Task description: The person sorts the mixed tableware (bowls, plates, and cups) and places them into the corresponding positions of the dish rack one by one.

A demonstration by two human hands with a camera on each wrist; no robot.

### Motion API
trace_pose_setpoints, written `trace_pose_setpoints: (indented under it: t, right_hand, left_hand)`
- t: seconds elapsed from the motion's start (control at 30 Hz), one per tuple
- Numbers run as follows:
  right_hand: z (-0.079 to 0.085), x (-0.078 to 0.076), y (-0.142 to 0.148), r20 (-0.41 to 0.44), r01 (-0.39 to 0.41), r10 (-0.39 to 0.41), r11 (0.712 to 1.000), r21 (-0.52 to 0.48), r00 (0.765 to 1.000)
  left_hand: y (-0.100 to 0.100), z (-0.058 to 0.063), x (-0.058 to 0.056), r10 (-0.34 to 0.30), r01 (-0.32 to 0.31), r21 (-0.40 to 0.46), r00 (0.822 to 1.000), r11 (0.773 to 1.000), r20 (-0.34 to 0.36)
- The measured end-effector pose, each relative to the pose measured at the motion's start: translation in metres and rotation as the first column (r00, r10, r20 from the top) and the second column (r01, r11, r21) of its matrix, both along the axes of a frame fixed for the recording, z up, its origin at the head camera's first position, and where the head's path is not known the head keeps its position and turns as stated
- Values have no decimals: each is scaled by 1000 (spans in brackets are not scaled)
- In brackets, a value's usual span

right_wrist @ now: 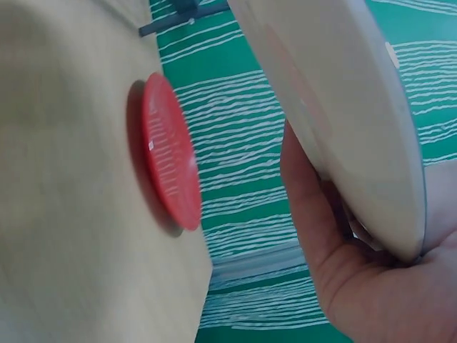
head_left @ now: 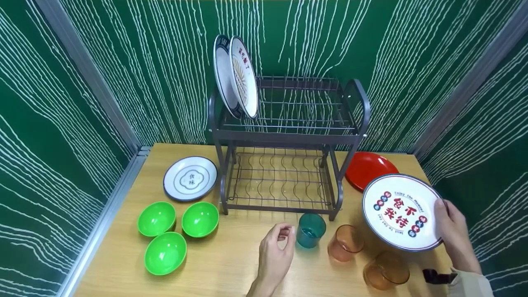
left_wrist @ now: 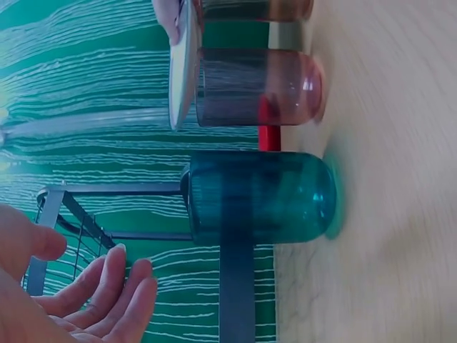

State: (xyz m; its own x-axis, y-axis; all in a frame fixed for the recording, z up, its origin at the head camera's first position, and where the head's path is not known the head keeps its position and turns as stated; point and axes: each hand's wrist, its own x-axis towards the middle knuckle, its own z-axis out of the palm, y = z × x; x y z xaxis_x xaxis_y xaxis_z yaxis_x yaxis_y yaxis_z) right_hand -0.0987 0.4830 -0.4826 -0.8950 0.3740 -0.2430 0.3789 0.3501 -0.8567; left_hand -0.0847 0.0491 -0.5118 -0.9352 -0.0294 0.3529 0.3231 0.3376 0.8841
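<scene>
My right hand (head_left: 453,229) grips a white plate (head_left: 402,212) with red and blue lettering by its right edge. It is held tilted above the table, in front of the red plate (head_left: 368,169). In the right wrist view the plate's pale underside (right_wrist: 357,107) shows, with fingers and thumb on either side of the rim. My left hand (head_left: 276,251) holds nothing; its fingers are loosely bent, left of the teal glass (head_left: 310,233) and apart from it. Two amber glasses (head_left: 346,243) (head_left: 385,272) stand to the right, below the held plate.
A dark two-tier dish rack (head_left: 284,134) stands at the back, with two plates (head_left: 244,78) upright in its top left. Left of it lie a white plate (head_left: 190,178) and three green bowls (head_left: 165,253). Green walls (head_left: 99,82) enclose the wooden table (head_left: 235,255).
</scene>
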Motion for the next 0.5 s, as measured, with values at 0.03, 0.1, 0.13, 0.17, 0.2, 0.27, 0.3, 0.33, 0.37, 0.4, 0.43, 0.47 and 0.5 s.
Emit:
trace_pose_setpoints:
  t: [0.03, 0.1, 0.13, 0.17, 0.2, 0.27, 0.3, 0.33, 0.37, 0.4, 0.43, 0.47, 0.5]
  right_hand:
    - [2, 1, -1, -4, 1, -1, 1000, -8, 1000]
    - [7, 2, -4, -8, 3, -3, 1000, -23, 1000]
    - [10, 3, -5, -14, -1, 0, 1000, -30, 1000]
    - [13, 4, -7, -23, -5, 4, 999, -31, 1000]
    - [16, 5, -9, -35, -9, 8, 999, -32, 999]
    - [22, 7, -14, -65, -21, 19, 999, -28, 998]
    - [25, 8, -16, -83, -28, 26, 999, -27, 996]
    - [28, 9, -19, -101, -34, 31, 999, -30, 994]
    - [31, 10, -22, -116, -39, 34, 999, -38, 993]
    - [34, 11, -25, -130, -47, 40, 998, -45, 991]
    - [37, 11, -27, -141, -56, 48, 997, -52, 989]
    - [40, 12, -30, -151, -64, 54, 996, -59, 987]
    - [42, 13, -33, -161, -72, 61, 995, -62, 985]
  left_hand:
    - [1, 1, 0, -6, 6, 4, 1000, 1000, -1]
    - [3, 3, -1, -23, 23, 18, 1000, 1000, 1]
    - [4, 4, -2, -31, 31, 27, 1000, 999, 6]
    - [5, 5, -2, -39, 38, 35, 999, 999, 11]
    - [6, 6, -3, -45, 44, 45, 999, 998, 17]
    - [8, 7, -3, -58, 56, 64, 998, 996, 25]
    - [9, 8, -3, -63, 61, 73, 998, 995, 21]
    - [11, 8, -4, -67, 65, 81, 998, 995, 18]
    - [12, 9, -4, -70, 68, 90, 997, 994, 13]
    - [14, 10, -4, -73, 73, 99, 997, 992, 0]
    - [15, 10, -4, -76, 77, 107, 997, 991, -12]
    - [17, 11, -4, -80, 83, 116, 996, 990, -25]
    - [18, 12, -5, -84, 88, 122, 996, 989, -40]
